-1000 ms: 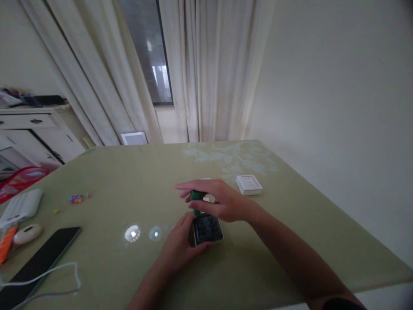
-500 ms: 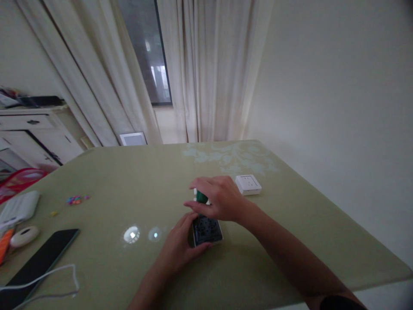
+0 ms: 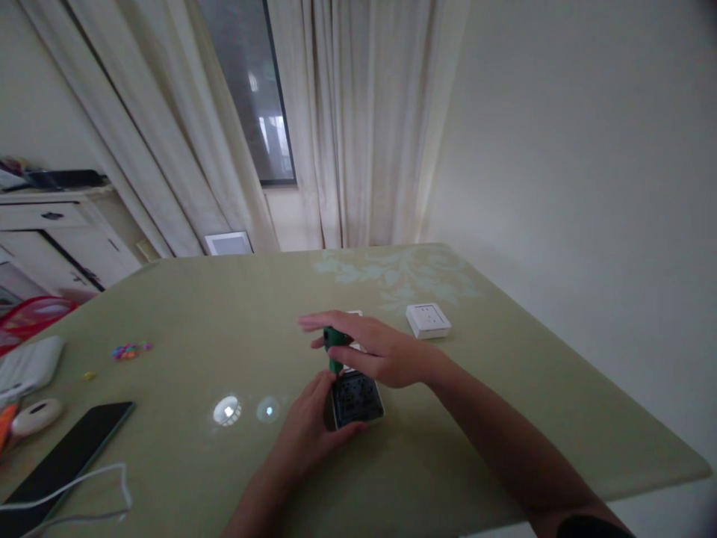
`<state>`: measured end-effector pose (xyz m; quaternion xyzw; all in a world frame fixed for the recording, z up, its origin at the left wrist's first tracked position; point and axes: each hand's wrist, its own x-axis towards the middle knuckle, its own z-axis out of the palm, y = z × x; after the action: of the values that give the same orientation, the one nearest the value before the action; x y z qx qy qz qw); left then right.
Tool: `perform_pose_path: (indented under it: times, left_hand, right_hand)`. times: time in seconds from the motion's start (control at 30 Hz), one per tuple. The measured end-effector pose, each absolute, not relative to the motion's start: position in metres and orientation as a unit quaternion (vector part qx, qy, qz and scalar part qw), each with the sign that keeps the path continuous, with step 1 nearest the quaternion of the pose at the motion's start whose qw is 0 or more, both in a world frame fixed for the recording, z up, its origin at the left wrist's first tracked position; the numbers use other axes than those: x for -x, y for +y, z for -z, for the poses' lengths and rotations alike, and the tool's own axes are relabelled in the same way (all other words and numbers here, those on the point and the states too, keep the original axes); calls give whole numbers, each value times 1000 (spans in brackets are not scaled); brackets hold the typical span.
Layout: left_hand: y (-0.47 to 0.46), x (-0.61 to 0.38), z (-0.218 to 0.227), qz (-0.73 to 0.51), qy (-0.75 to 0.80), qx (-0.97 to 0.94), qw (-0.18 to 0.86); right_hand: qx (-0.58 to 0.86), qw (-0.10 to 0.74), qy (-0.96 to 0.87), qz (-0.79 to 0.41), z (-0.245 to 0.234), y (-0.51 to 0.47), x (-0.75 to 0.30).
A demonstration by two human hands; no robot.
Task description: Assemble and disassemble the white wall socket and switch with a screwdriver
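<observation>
A dark square socket module (image 3: pixel 357 398) lies back-side up on the green table (image 3: pixel 504 388). My left hand (image 3: pixel 314 433) grips its left and near edges, fingers curled round it. My right hand (image 3: pixel 375 350) holds a green-handled tool (image 3: pixel 334 345) upright over the module's far edge, thumb and lower fingers pinched on the handle, index finger stretched out to the left. A white piece (image 3: pixel 355 317) shows just behind my right hand, mostly hidden.
A white wall socket plate (image 3: pixel 428 320) lies at the right rear. At the left are a black phone (image 3: pixel 67 453), a white cable (image 3: pixel 84 489), a white oval object (image 3: pixel 36 415), a white pack (image 3: pixel 27 364) and small coloured bits (image 3: pixel 130 350). Curtains and a window stand behind.
My right hand's fingers closed round the green handle half a second ago and have spread again, the index finger pointing left. The left hand stays on the module.
</observation>
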<state>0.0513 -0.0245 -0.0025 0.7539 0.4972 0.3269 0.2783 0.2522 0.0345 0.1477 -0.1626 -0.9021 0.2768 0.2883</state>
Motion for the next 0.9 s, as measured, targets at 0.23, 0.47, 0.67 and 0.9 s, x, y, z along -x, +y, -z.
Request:
perform_pose_path:
  times: [0.23,0.47,0.67,0.9]
  left_hand:
    - [-24,-52,3,-329,495,-754,279]
    - [-25,-51,6,-330,498,-748,290]
    - [-24,-51,11,-340,500,-743,285]
    - [-24,-52,6,-318,518,-750,261]
  right_hand:
    - [269,294,-911,-111,-146,30,-249]
    - [208,343,-878,-262,-150,42,-255]
    - [220,323,-883,-260,-149,43,-256]
    - [225,337,-876,-262,-154,29,-252]
